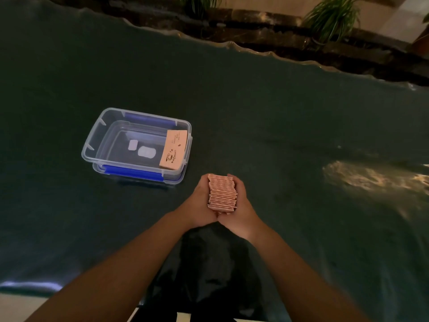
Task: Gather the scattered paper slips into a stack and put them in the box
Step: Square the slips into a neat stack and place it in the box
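Nearest: bare forearms converged over dark green cloth-covered table [301, 126]. Left hand [200, 202] and right hand [241, 205] cupped palm-to-palm, both closed on thick stack of pinkish-tan paper slips [222, 192], pressed from opp. sides; edges uppermost, slightly staggered, prob. being squared before transfer. Stack held just above cloth, near box's front right corner, not yet inside.

Mid-distance, left of hands: clear rectangular plastic box w/ blue latches [92, 145], lid off, opening up, presumably ready to receive. Earlier-placed bundle of tan printed slips [173, 149] propped against right wall, tilted. Two pale patches on box floor; nature unclear.

Farthest: wavy table edge, potted green plants [332, 17] beyond. No loose slips seen on cloth.
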Demonstrator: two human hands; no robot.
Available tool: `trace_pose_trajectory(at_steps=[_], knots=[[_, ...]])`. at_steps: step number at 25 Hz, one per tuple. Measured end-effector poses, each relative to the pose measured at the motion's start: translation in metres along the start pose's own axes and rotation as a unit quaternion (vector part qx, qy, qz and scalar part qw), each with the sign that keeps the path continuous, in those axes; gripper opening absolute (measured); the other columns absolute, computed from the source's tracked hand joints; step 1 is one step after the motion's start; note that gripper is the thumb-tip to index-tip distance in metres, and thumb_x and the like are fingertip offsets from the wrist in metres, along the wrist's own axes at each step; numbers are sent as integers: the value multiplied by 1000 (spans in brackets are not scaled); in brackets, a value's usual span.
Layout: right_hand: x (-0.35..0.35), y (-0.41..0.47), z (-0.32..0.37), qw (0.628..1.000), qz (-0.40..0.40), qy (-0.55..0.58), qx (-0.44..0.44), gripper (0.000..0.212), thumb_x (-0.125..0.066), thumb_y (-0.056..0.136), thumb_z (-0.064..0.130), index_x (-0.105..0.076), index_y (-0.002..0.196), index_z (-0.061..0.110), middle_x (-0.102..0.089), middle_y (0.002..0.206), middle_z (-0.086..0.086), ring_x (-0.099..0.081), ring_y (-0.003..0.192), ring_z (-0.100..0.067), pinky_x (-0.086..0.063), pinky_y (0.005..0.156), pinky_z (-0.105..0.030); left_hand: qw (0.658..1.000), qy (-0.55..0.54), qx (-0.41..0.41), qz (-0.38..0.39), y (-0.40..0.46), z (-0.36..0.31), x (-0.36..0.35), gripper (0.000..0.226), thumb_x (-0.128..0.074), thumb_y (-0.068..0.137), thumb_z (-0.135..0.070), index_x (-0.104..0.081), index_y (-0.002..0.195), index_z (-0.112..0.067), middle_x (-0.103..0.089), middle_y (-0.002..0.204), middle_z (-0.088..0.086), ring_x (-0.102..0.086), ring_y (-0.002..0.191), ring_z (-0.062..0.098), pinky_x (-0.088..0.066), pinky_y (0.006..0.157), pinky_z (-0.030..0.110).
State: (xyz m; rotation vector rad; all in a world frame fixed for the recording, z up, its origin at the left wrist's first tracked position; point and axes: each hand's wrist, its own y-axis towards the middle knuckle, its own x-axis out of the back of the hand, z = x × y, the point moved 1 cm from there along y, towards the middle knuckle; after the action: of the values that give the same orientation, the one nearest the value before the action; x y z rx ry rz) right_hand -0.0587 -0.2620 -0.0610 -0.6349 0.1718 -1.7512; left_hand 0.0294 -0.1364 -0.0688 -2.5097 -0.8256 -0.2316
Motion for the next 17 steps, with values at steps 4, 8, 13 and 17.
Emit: trace_pose_trajectory(at_steps=[4, 8, 13, 17], knots=[[8, 0, -2, 1000, -4, -5, -11, 97, -87, 76, 1, -31, 148, 34, -60, 137, 3, -66, 120, -8, -56, 106, -40, 1000, 2, -10, 21, 0, -1, 5, 116, -95, 69, -32, -17, 155, -34, -47, 144, -9, -52, 132, 8, -44, 112, 30], [7, 0, -2, 1000, 28, -2, -8, 122, -94, 74, 6, -13, 164, 26, -46, 155, 4, -56, 137, -10, -48, 117, -37, 998, -41, -5, 47, -3, 4, 6, 144, -96, 69, -20, 13, 160, -36, -40, 153, -10, -44, 139, 3, -34, 108, 19], [-3, 6, -4, 999, 5, 30, -19, 116, -81, 82, -9, -9, 165, 30, -49, 156, -4, -55, 140, -17, -43, 122, -42, 997, -69, 19, 28, -4, -5, -7, 121, -87, 82, -23, 5, 161, -34, -41, 154, -8, -45, 140, 8, -33, 119, 33], [-2, 7, -10, 1000, 13, 9, -27, 97, -74, 85, -12, -20, 149, 38, -53, 144, -1, -59, 130, -13, -48, 110, -29, 999, -34, 22, 36, 0, -2, -2, 116, -87, 81, -25, -4, 161, -28, -44, 148, -10, -46, 136, 7, -34, 117, 30]])
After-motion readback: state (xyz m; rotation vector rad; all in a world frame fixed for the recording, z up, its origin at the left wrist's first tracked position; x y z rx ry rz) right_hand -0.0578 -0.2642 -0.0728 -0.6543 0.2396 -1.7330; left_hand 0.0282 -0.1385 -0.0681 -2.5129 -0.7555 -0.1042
